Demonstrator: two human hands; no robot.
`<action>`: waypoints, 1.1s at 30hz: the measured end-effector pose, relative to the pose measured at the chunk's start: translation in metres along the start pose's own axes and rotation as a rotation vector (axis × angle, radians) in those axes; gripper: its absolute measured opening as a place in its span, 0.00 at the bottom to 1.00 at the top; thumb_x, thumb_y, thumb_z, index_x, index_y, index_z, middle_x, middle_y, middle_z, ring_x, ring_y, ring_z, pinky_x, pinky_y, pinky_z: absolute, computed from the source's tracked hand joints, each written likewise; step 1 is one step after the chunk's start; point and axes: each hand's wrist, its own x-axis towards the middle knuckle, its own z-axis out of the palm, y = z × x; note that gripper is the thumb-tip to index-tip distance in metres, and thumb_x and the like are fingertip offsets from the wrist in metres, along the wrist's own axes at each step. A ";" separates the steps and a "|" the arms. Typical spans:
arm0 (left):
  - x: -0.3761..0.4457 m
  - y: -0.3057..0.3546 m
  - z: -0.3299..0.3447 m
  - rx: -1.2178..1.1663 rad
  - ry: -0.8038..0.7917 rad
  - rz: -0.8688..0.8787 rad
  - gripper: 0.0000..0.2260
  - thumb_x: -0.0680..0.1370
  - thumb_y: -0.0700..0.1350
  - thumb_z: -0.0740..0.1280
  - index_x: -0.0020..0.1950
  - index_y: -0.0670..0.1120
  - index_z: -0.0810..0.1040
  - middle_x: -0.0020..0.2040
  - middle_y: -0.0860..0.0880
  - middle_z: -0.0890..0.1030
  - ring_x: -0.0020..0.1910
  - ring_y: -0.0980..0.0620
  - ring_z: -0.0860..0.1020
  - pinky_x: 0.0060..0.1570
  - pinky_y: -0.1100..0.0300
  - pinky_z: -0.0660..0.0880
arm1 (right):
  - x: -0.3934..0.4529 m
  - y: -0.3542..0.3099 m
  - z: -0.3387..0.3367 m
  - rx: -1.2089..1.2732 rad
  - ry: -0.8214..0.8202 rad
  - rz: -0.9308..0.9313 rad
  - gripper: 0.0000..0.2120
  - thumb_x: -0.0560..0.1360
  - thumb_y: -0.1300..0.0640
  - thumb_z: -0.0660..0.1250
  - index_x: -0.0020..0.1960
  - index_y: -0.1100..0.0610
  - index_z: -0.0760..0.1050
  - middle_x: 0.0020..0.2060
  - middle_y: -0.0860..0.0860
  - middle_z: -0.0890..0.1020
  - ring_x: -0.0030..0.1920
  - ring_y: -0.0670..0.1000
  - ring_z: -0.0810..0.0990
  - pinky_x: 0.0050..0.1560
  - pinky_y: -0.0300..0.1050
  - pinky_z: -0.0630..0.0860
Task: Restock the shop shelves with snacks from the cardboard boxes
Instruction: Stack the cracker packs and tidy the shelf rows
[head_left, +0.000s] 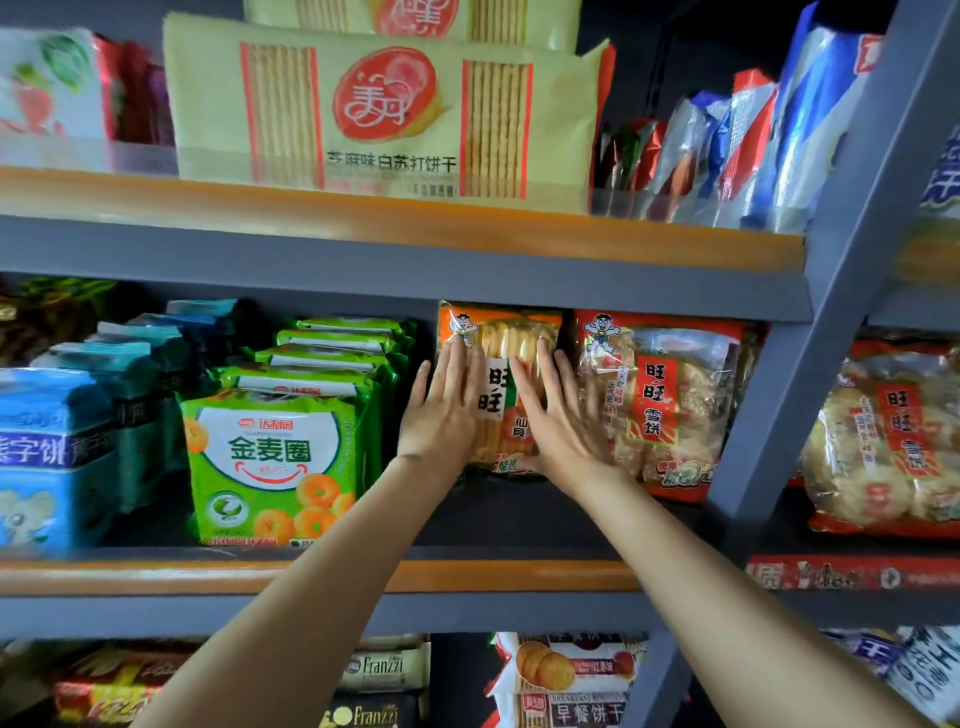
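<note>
Two bare forearms reach up from the lower edge of the view, crossing the orange-edged lip of the middle shelf. The left hand and right hand lie flat, fingers straight and slightly spread, pressing on the front of an orange rice-cracker packet without gripping it. The packet stands upright, set back on the middle shelf, between a row of green ring-biscuit packs on its left and a red snow-cracker bag just beside it on its right. Above, a yellow soda-cracker pack fills the upper shelf. By appearance this packet is already placed and is being pushed back or squared. Bare shelf in front of it suggests room for more. No cardboard boxes are visible, so the remaining stock cannot be judged.
</note>
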 end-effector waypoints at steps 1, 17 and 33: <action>0.000 0.002 -0.004 0.011 -0.003 0.001 0.33 0.81 0.46 0.53 0.73 0.41 0.30 0.74 0.39 0.33 0.74 0.45 0.34 0.72 0.51 0.38 | 0.001 -0.001 -0.001 0.002 0.001 0.006 0.57 0.71 0.48 0.72 0.71 0.54 0.24 0.69 0.58 0.25 0.74 0.61 0.33 0.65 0.59 0.29; -0.071 0.080 -0.083 -0.563 0.726 0.381 0.21 0.69 0.38 0.60 0.62 0.41 0.66 0.63 0.38 0.71 0.60 0.42 0.69 0.57 0.50 0.66 | -0.141 0.064 -0.080 0.132 0.841 0.005 0.23 0.73 0.60 0.64 0.67 0.58 0.63 0.66 0.56 0.61 0.65 0.61 0.67 0.65 0.58 0.68; 0.020 0.300 -0.055 -0.391 0.110 -0.246 0.34 0.77 0.45 0.59 0.76 0.43 0.42 0.76 0.40 0.42 0.75 0.37 0.44 0.73 0.45 0.48 | -0.136 0.265 -0.017 0.248 0.123 -0.030 0.36 0.74 0.51 0.68 0.76 0.55 0.54 0.75 0.57 0.47 0.75 0.59 0.49 0.72 0.59 0.57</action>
